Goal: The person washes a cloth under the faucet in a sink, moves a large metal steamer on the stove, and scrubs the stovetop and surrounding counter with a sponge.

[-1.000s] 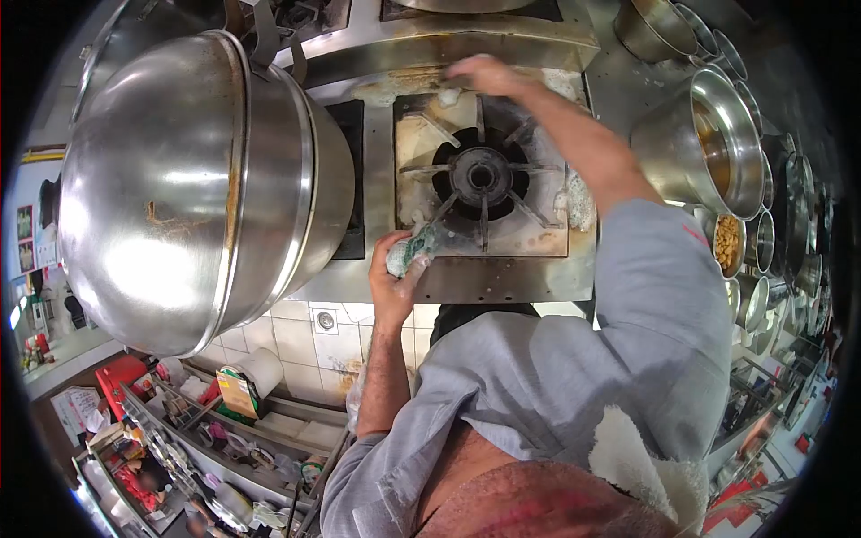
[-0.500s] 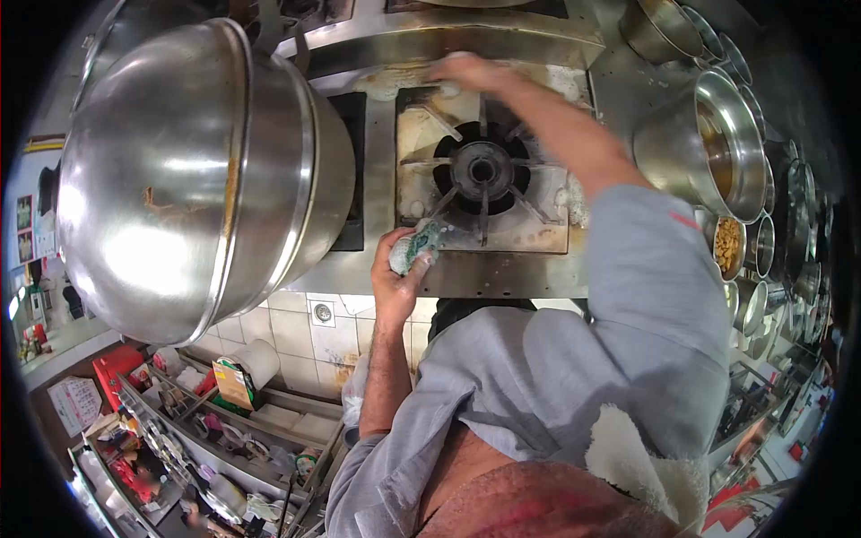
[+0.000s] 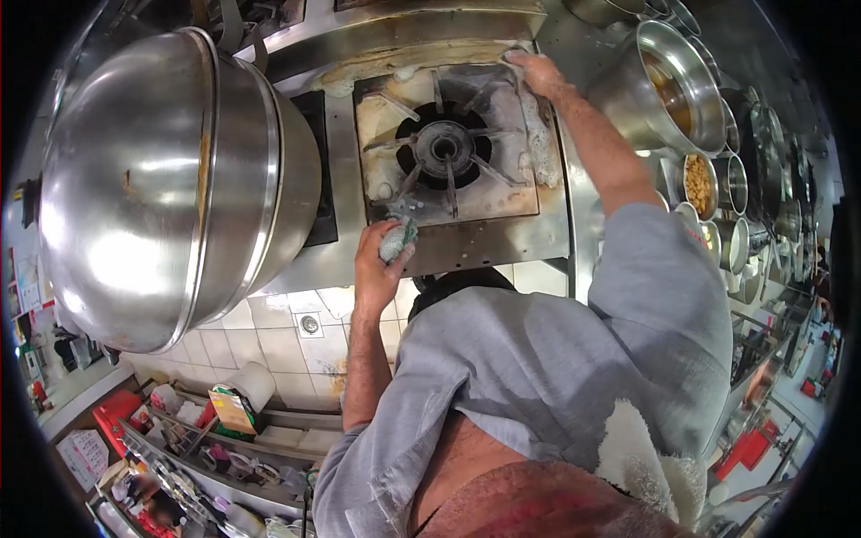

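Observation:
My left hand [image 3: 377,269] is wrapped round a soapy green-and-white scrubber [image 3: 395,240] near the front left corner of the stove top. Out at the back right corner, my right hand [image 3: 535,72] touches the foamy metal surface; whatever its fingers hold, if anything, is too small to make out. Between the hands sits a gas burner [image 3: 444,150] with metal grate arms on a stained square plate [image 3: 377,161]. Whitish suds [image 3: 541,143] lie along the plate's right edge, and brownish foam [image 3: 404,63] runs along the back.
A very large steel bowl-shaped vessel [image 3: 134,188] stands close on the left. At right are a deep pot with brown liquid [image 3: 628,99], a container of light brown pieces [image 3: 699,184] and several other pots. Drawers with packages [image 3: 238,439] lie at lower left, beyond the tiled floor [image 3: 287,350].
My right hand has moved right along the back edge to the rear right corner. My left hand still holds the scrubber near the front left. The whole view has shifted somewhat.

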### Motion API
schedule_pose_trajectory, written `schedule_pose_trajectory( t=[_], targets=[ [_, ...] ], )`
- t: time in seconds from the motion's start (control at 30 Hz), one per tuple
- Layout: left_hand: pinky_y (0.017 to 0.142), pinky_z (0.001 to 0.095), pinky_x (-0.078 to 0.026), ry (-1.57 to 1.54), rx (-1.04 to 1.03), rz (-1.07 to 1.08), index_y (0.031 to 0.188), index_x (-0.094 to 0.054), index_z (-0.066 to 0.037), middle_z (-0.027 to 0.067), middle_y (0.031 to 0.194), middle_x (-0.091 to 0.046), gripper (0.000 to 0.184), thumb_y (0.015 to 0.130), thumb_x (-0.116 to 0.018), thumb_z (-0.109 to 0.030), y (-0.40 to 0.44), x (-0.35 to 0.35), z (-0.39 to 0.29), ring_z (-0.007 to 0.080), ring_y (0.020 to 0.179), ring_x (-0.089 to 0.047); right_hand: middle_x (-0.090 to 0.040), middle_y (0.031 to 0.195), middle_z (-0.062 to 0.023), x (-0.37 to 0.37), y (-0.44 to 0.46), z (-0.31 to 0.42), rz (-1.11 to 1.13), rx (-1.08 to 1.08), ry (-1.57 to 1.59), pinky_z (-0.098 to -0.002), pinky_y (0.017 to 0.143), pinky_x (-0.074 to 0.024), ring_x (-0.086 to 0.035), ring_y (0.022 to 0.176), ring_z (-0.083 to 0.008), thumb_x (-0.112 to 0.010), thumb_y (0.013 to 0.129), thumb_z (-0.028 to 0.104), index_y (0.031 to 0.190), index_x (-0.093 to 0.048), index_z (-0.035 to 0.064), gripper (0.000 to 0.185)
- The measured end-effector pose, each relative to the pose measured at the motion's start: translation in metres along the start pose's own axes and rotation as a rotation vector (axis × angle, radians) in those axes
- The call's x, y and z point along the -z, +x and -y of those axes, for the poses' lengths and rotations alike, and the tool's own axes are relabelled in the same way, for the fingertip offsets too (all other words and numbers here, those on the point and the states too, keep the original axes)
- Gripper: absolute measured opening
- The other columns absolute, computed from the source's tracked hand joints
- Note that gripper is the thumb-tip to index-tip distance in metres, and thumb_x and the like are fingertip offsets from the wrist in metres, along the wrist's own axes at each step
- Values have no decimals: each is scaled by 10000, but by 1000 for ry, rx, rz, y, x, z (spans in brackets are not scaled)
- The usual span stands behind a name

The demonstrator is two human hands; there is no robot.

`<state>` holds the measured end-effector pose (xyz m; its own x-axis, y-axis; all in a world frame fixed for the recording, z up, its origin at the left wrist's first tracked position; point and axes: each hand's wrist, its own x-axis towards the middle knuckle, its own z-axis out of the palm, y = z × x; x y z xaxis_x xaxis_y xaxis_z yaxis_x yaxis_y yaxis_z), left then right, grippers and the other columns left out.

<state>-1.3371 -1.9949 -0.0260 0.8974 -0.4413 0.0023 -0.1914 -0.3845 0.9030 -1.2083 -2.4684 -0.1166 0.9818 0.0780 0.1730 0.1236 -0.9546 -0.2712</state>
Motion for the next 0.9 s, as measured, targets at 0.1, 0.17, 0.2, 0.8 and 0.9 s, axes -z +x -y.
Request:
schedule_pose_trajectory(
  t=[0.1,0.17,0.2,0.8,0.9],
  targets=[
    [877,352,-425,23,-9,33,1042,-564,-12,149,1054,-561,352,720,-698,-56,-7,13,4,307,995,-545,-521,1249,-157,-4,-37,49,113,-518,58,-367,1021,-362,-468,1186,-307,-448,689,-96,1212,-527,66,553],
    [876,339,-422,8,8,51,1053,-559,-11,142,1048,-555,349,736,-692,-69,-12,21,4,288,991,-545,-473,1294,-180,6,-85,88,198,-421,-48,-373,1029,-349,-433,1217,-313,-460,710,-55,1246,-493,56,549],
    [876,339,-422,6,4,56,1053,-559,-11,142,1048,-555,349,736,-692,-69,-17,25,5,288,991,-545,-450,1312,-189,4,-118,107,111,-369,-51,-382,1032,-342,-422,1224,-317,-456,719,-41,1260,-475,53,550],
    [884,340,-416,-53,90,84,1081,-547,-6,137,1055,-548,378,740,-692,-81,-31,26,3,271,997,-538,-331,1402,-188,-10,-186,127,39,-402,110,-391,1064,-274,-310,1302,-317,-409,800,-15,1338,-356,39,543],
    [887,338,-415,-76,123,79,1083,-546,-3,137,1056,-547,375,745,-689,-82,-35,28,9,269,996,-539,-261,1452,-158,13,-243,182,202,-469,9,-479,1082,-199,-252,1349,-261,-385,783,-35,1406,-258,92,649]
  ],
)
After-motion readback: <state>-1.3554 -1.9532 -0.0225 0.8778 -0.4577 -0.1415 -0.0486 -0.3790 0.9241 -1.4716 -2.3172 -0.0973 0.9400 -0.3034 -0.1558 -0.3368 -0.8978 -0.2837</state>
